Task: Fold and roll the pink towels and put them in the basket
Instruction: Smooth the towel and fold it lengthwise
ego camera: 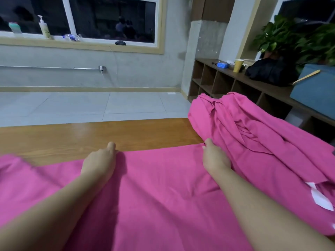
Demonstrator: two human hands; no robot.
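While a pink towel (163, 187) lies spread flat across the near part of the wooden tabletop (72, 136), both of the person's hands work at its far edge. The left hand (98, 163) has its fingers curled under at that edge, gripping the cloth, with the thumb stretched forward onto the wood. The right hand (214, 157) pinches the same edge farther right, its fingers drawn together on the fabric just beside a heap of more pink towels (253, 127). That heap sits crumpled at the tabletop's right end, touching the spread towel. A white label (320, 198) shows at the right margin, on pink cloth. Beyond the tabletop stand a cubby shelf (226, 84) carrying a yellow paper cup (237, 65), a black bag (270, 71) and a blue storage box (315, 87).
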